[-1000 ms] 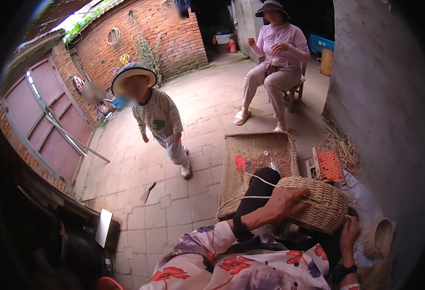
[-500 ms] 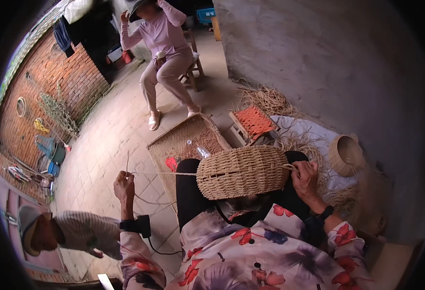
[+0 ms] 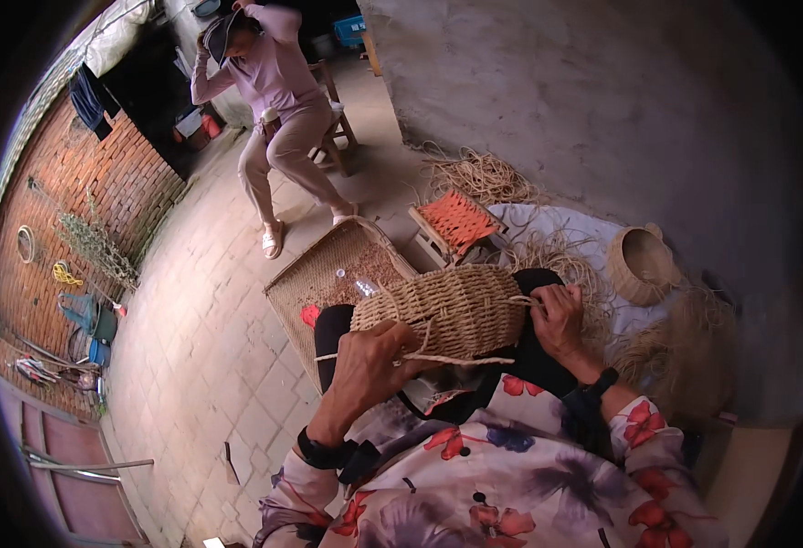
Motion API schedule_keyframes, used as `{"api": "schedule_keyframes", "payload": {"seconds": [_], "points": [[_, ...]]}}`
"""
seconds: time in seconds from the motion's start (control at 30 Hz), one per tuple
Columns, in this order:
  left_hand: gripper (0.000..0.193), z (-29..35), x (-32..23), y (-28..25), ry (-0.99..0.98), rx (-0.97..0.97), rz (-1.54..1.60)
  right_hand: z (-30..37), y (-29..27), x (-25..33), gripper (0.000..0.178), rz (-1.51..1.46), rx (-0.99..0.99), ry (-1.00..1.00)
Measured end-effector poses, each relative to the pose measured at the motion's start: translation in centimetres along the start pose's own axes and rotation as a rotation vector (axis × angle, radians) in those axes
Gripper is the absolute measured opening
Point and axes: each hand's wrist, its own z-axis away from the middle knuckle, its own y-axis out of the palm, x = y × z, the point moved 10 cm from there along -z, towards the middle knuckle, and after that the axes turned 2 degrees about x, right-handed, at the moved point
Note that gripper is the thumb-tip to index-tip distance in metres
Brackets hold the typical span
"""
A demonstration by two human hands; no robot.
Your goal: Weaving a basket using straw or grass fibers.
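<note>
A woven straw basket [image 3: 473, 310] lies on its side across my lap, its ribbed wall facing up. My left hand [image 3: 369, 365] is closed on a straw cord [image 3: 464, 360] at the basket's near left side; one end sticks out to the right, and a thinner bit shows left of the wrist. Part of the basket wall is hidden behind this hand. At the basket's right end, my right hand [image 3: 559, 320] has its fingers bent around a short straw strand [image 3: 520, 300] coming from the weave.
Beyond my knees lies a woven tray [image 3: 283, 288] with brown bits on it. Near it stand a small orange-webbed stool [image 3: 459, 222] and a round straw basket [image 3: 641, 265] on a white sheet. Loose straw [image 3: 484, 176] is heaped by the wall. A person [image 3: 278, 100] sits on a chair ahead.
My left hand has swung in from far left, where it stretched the cord, to the basket's near side. My right hand stays at the right end. The person at lower left has left view.
</note>
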Motion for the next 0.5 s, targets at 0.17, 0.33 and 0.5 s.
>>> {"api": "schedule_keyframes", "payload": {"seconds": [0.17, 0.33, 0.5], "points": [[0.027, 6.9, 11.0, -3.7, -0.388, -0.314, 0.738, 0.0, -0.6, -0.3, 0.021, 0.046, -0.052, 0.016], [0.025, 25.9, 27.6, -20.7, -0.869, -0.964, 0.182, 0.4, -0.9, -1.3, 0.020, -0.001, -0.089, 0.071], [0.041, 30.6, 31.6, -20.9, -0.922, -0.561, -0.274, -0.7, -1.2, -0.3, 0.020, -0.108, -0.059, 0.023]]}}
